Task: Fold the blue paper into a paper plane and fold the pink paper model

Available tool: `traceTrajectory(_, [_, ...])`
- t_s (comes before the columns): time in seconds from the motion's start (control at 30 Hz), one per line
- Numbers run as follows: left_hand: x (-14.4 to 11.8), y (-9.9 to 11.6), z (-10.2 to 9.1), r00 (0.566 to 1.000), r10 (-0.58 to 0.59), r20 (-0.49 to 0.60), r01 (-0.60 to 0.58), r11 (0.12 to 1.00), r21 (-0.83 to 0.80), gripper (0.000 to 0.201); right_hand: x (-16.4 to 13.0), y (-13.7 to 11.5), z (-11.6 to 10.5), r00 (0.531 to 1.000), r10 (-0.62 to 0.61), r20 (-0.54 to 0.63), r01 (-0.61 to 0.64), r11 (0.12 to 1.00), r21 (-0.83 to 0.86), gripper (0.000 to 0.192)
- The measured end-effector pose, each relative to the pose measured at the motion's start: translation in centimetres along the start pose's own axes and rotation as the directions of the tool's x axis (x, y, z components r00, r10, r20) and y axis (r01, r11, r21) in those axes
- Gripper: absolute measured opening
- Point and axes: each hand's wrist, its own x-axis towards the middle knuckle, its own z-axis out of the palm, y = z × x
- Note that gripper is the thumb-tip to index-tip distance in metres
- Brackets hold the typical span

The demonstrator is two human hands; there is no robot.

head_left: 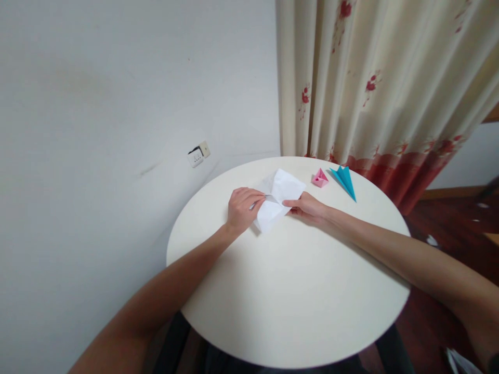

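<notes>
White paper (277, 200) lay mid-fold on the round table (296, 291); left hand (242, 208) pinched its flap, right hand (307, 206) pressed flat on its edge; a sharp crease seemingly needed next.

A white sheet of paper (278, 200) lies on the far part of the round tabletop (296, 291), partly folded, with its upper flaps raised and creased toward the middle and a flatter lower corner pointing toward the near edge. The left hand (242, 208) rests on its left side, fingers (255, 196) curled and pinching a fold near the centre. The right hand (307, 206) lies flat at its right edge, one finger stretched onto the paper.
</notes>
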Motion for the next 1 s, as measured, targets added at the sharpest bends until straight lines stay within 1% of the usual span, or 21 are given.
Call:
traceTrajectory(0.1, [-0.05, -0.06, 0.08, 1.0, -0.031, -0.001, 0.031, 0.999, 0.007, 0.013, 0.2, 0.05, -0.15, 1.0, -0.009, -0.015, 0.009, 1.0, -0.011, 0.032])
traceTrajectory(0.17, [-0.1, -0.09, 0.17, 0.998, -0.049, -0.031, 0.049, 0.999, 0.006, 0.014, 0.24, 0.0, -0.13, 1.0, -0.018, -0.012, 0.018, 1.0, 0.004, 0.03])
traceTrajectory(0.3, [-0.17, -0.05, 0.33, 0.992, -0.096, -0.081, 0.096, 0.995, -0.006, 0.016, -0.04, -0.32, 0.24, 0.999, -0.032, 0.042, 0.03, 0.998, 0.047, 0.026])
traceTrajectory(0.37, [-0.16, 0.01, 0.32, 0.99, -0.107, -0.092, 0.108, 0.994, 0.003, 0.016, -0.23, -0.43, 0.49, 0.995, 0.004, 0.096, -0.008, 0.999, 0.042, 0.023])
traceTrajectory(0.43, [-0.13, 0.03, 0.26, 0.99, -0.105, -0.099, 0.107, 0.994, 0.018, 0.015, -0.3, -0.41, 0.63, 0.991, 0.054, 0.122, -0.056, 0.998, 0.016, 0.022])
traceTrajectory(0.5, [-0.13, -0.03, 0.22, 0.99, -0.099, -0.103, 0.102, 0.994, 0.029, 0.014, -0.18, -0.27, 0.56, 0.994, 0.073, 0.08, -0.071, 0.997, -0.023, 0.019])
traceTrajectory(0.6, [-0.22, -0.22, 0.27, 0.988, -0.094, -0.126, 0.1, 0.994, 0.037, 0.012, 0.2, -0.03, 0.14, 0.999, 0.042, -0.01, -0.043, 0.998, -0.052, 0.015])
traceTrajectory(0.67, [-0.32, -0.36, 0.38, 0.985, -0.105, -0.137, 0.112, 0.993, 0.044, 0.012, 0.35, 0.05, -0.14, 0.999, 0.042, -0.012, -0.043, 0.998, -0.051, 0.017])
traceTrajectory(0.8, [-0.46, -0.46, 0.58, 0.978, -0.139, -0.154, 0.147, 0.988, 0.047, 0.014, 0.19, 0.01, -0.26, 0.997, 0.07, 0.034, -0.068, 0.997, -0.046, 0.027])
traceTrajectory(0.93, [-0.46, -0.3, 0.75, 0.97, -0.171, -0.173, 0.172, 0.985, -0.011, 0.015, 0.05, -0.01, -0.12, 0.997, 0.029, 0.076, -0.025, 0.998, -0.057, 0.033])
traceTrajectory(0.97, [-0.45, -0.25, 0.79, 0.966, -0.187, -0.178, 0.184, 0.982, -0.036, 0.015, 0.12, 0.01, -0.16, 0.998, 0.017, 0.061, -0.013, 0.997, -0.076, 0.034])
traceTrajectory(1.0, [-0.43, -0.2, 0.83, 0.962, -0.205, -0.182, 0.197, 0.979, -0.062, 0.015, 0.24, 0.01, -0.26, 1.0, 0.001, 0.021, 0.001, 0.995, -0.102, 0.036])
